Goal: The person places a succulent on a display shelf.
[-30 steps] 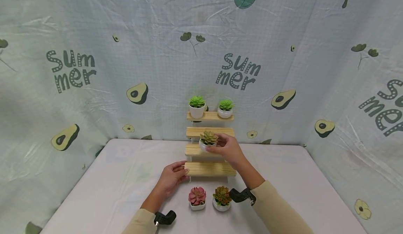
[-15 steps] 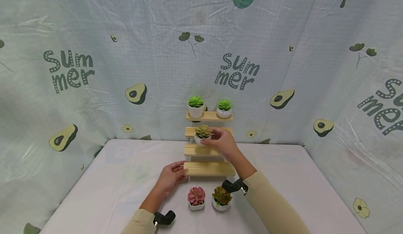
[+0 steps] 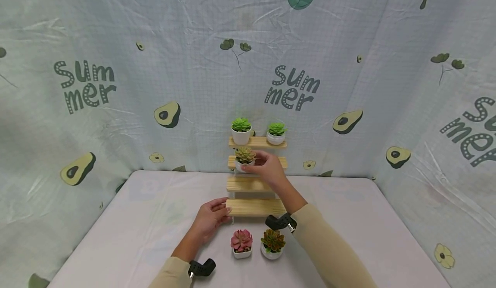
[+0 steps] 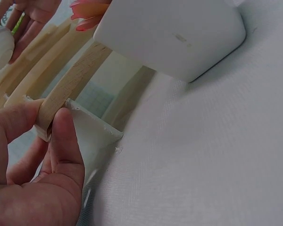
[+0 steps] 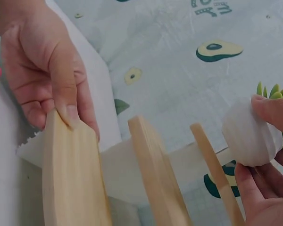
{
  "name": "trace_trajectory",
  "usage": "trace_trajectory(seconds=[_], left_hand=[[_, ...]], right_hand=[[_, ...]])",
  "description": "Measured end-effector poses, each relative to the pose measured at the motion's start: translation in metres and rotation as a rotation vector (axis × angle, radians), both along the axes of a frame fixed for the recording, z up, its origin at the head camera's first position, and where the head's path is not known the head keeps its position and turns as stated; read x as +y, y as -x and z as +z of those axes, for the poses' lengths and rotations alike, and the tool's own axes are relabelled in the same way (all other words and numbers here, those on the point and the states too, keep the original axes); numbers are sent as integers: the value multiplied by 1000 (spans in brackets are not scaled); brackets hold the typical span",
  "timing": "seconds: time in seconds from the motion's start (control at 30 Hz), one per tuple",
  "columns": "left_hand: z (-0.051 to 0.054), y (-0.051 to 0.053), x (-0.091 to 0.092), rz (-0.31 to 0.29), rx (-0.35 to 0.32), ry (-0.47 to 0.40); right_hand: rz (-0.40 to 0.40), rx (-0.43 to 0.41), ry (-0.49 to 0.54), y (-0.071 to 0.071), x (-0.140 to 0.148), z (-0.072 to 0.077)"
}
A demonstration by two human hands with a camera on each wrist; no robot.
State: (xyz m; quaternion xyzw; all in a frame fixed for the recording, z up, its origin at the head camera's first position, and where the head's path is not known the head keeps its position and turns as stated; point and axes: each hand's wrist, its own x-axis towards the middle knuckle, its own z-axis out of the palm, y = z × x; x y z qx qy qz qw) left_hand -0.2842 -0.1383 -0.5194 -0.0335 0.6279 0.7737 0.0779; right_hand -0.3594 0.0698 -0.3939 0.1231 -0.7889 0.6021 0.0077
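The four-tier display stand of pale wooden boards and white side supports (image 3: 248, 184) stands upright on the white cloth-covered table (image 3: 341, 227).

Left hand (image 3: 210, 219): located at the left end of the stand's lowest board (image 3: 255, 208). The thumb and fingers are closed to the thickness of the board and pinch its end, as the left wrist view confirms.

Right hand (image 3: 270, 167): located in front of the stand, level with the second board from the top (image 3: 283, 162). The thumb and fingers are spread to the width of the yellow-green rosette succulent in a rounded white pot (image 3: 245, 156) and grip that pot from its right side. The pot is approximately upright, at the left half of the second board. Contact between pot base and board cannot be determined.

Top board of the stand (image 3: 257, 141): carries two units. At the left end is the bright green succulent in a taller white pot (image 3: 241, 131); at the right end is the bright green succulent in a low round white pot (image 3: 276, 134).

Table area in front of the stand: the pink succulent in a squarish white pot (image 3: 242, 244) is positioned toward the left; the green-and-rust succulent in a round white pot (image 3: 273, 243) is positioned toward the right. The two pots are apart.

Behind the stand: the pale backdrop printed with avocados and lettering (image 3: 217, 81).
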Motion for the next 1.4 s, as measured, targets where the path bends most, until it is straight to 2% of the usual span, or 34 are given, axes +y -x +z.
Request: trace_trajectory(seconds=[0.17,0.53,0.8,1.4], left_hand=[[-1,0,-1,-23,20,-2],[2,-1,1,-3,-2,-6],[4,-1,1,7,-8,-6],[3,-2,2,22,-15,15]], right_hand=[[-13,-3,-3,6,-4,1],[-41,6,29,16,-8,1],[-60,14,-35,22,-8,1],[-61,15,-44,24,-11,2]])
